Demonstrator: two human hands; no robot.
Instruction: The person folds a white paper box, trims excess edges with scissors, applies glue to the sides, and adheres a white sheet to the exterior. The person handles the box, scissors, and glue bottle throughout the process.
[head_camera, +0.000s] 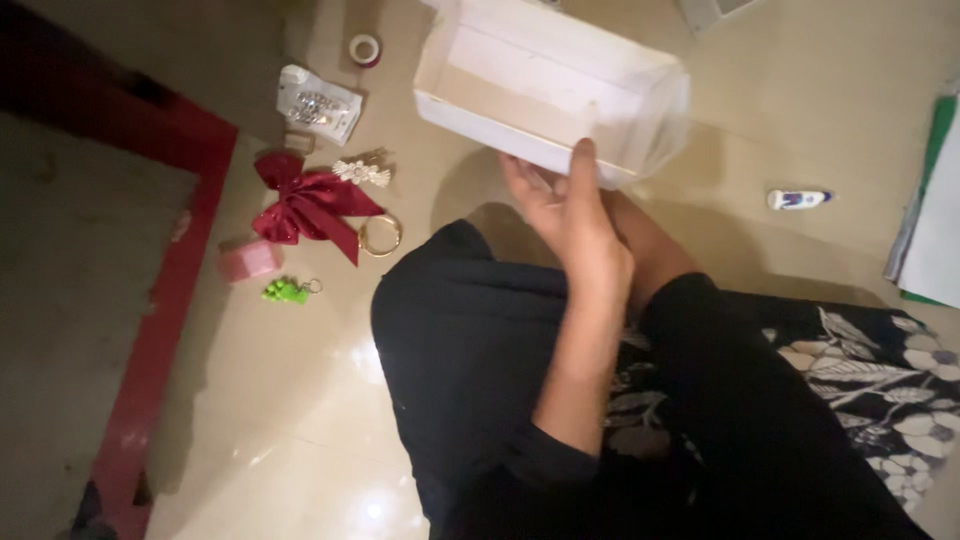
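Observation:
My left hand (570, 215) is raised in front of my folded legs and grips the near edge of an open white cardboard box (545, 85). The thumb lies over the rim and the fingers go under the box's base. The box is tilted with its open side toward me and looks empty inside. My right hand is out of view. My black-clad knee (460, 330) sits just below the hand.
On the tiled floor to the left lie a dark red ribbon bow (305, 205), a gold bangle (380, 236), a small pink box (250, 260), a green keychain charm (285, 291), a clear packet (318, 104) and a tape roll (365, 48). A small white tube (798, 199) and stacked paper sheets (935, 215) lie at right.

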